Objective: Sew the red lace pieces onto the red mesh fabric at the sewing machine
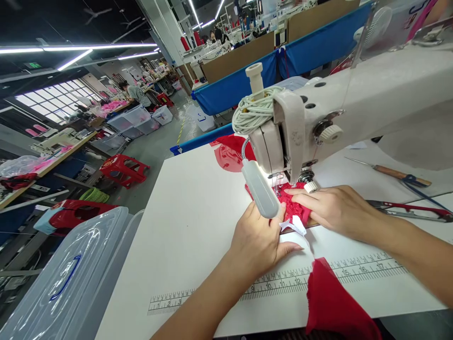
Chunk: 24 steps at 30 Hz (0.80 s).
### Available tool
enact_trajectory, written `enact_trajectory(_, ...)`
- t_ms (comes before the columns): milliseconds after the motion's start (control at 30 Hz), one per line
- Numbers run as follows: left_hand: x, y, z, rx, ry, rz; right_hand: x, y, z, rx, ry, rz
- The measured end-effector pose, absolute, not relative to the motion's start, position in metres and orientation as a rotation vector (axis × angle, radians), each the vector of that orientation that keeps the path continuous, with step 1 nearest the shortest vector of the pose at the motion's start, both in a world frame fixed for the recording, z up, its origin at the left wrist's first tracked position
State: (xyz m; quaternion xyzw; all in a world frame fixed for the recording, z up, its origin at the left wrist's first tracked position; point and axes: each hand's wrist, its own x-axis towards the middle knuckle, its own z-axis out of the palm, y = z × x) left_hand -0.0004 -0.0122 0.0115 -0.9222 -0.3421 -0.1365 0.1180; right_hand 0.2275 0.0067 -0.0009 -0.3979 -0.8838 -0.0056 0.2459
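Note:
A piece of red lace fabric (293,206) lies under the needle and presser foot (277,190) of a white sewing machine (382,89). My left hand (260,233) rests at its left side, thumb spread out, some fingers hidden behind the grey lamp (261,190). From the right, my right hand (336,210) lies over the lace with fingers stretched flat, tips close to the presser foot. A white strip (295,225) runs from the lace towards a red cloth piece (332,302) that hangs over the front table edge.
Sheer red fabric (231,153) lies behind the machine head. An awl (399,174) and red-handled thread snips (414,210) lie to the right. A printed ruler (170,302) runs along the table front. A lidded plastic bin (81,264) stands left, with red stools (123,170) beyond.

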Motion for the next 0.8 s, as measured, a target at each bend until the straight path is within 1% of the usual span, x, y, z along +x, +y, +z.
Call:
enact_trajectory(267, 0.0005, -0.0123, 0.01, -2.712, -0.949, -0.417, 0.228, 0.0074, -0.0015, -1.113, -2.462, -0.064)
enact_trajectory(433, -0.0019, -0.0131, 0.0079, -2.718, -0.973, -0.328, 0.2278, 0.0077, -0.0016, -1.116, -2.473, -0.086)
enact_trajectory(667, -0.0006, -0.0139, 0.0086, -2.729, -0.926, -0.431, 0.2281, 0.0082, -0.0031, -1.117, -2.466, -0.067)
enact_trajectory(800, -0.0009, -0.014, 0.0103, -2.771, -0.973, -0.413, 0.228, 0.0076, -0.0045, -1.151, -2.461, -0.031)
